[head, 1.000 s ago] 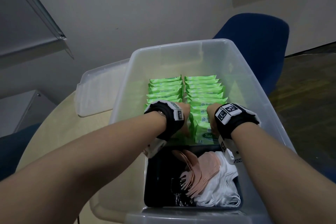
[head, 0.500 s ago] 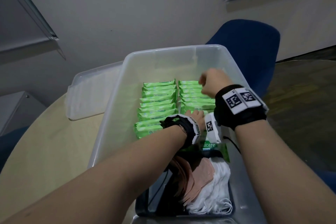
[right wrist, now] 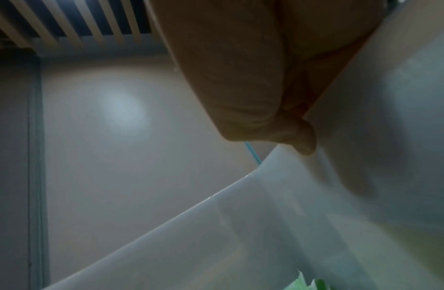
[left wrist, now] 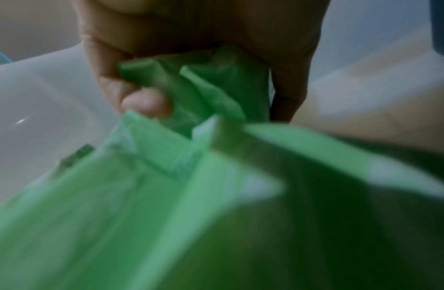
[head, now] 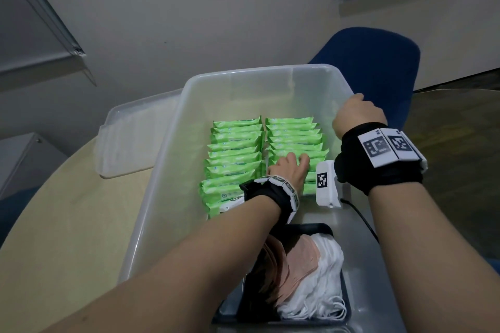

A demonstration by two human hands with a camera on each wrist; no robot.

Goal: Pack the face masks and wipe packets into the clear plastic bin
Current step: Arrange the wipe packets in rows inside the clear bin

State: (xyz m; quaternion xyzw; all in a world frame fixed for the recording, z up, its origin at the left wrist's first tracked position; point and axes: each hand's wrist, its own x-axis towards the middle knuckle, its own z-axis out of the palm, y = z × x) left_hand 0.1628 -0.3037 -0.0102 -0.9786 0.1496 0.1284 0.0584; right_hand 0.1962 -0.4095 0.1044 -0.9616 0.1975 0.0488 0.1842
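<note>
Lying at far left on the pale round wooden table (head: 67, 224) is the translucent plastic lid (head: 130, 138), just beside the clear plastic bin (head: 167, 170). Inside the bin, the green foil-wrapped wipe packets (head: 235, 154) are standing on edge in two rows. The left hand (head: 289, 170) is reaching into the right-hand row; the left wrist view is showing its thumb and fingers (left wrist: 109, 84) curling round the upper edges of a few packets and pinching them together. These packets are likely light, soft and slick-skinned, so a pinch across the flat faces near the crimped top seam is probably holding better than one on the seam alone; several squeezed as a block should be resisting sliding apart. Nearer the viewer, the stack of pink and white fabric face masks (head: 311, 273) is sitting in a black tray (head: 346, 313) inside the bin; limp and light, they are best lifted as a bunch by the folded body, not by the ear loops. At right, the right hand (head: 357, 113) is gripping the bin's right rim, fingers curled over it.
</note>
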